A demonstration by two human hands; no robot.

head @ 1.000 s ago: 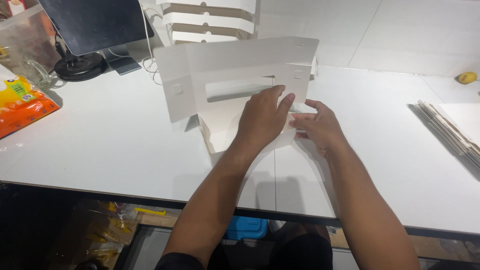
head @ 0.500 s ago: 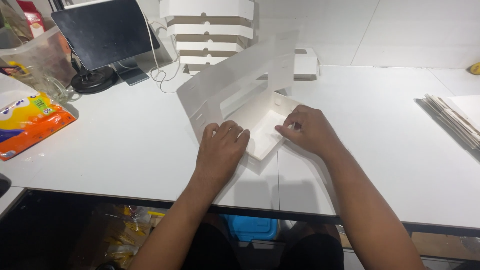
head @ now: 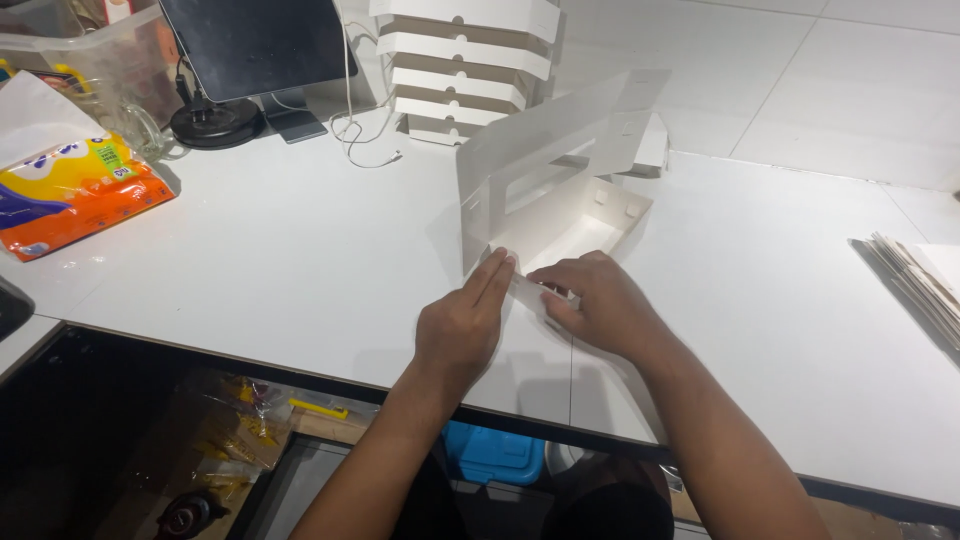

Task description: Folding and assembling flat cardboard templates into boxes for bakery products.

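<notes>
Thin white cardboard box (head: 560,190), half-folded, windowed lid upright, mid-table (head: 300,260). Left hand (head: 462,325) fingers straight, together, pressing near flap; right hand (head: 600,305) fingers curled, pinching it. Stacked folded boxes (head: 465,65) behind.

right hand (head: 600,305) hides box flap (head: 530,295); flat stack (head: 920,290) cut off.

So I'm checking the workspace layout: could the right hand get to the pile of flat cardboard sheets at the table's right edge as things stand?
Probably yes. The right hand rests on the half-folded white box, and only bare white table lies between it and the flat cardboard sheets.
</notes>
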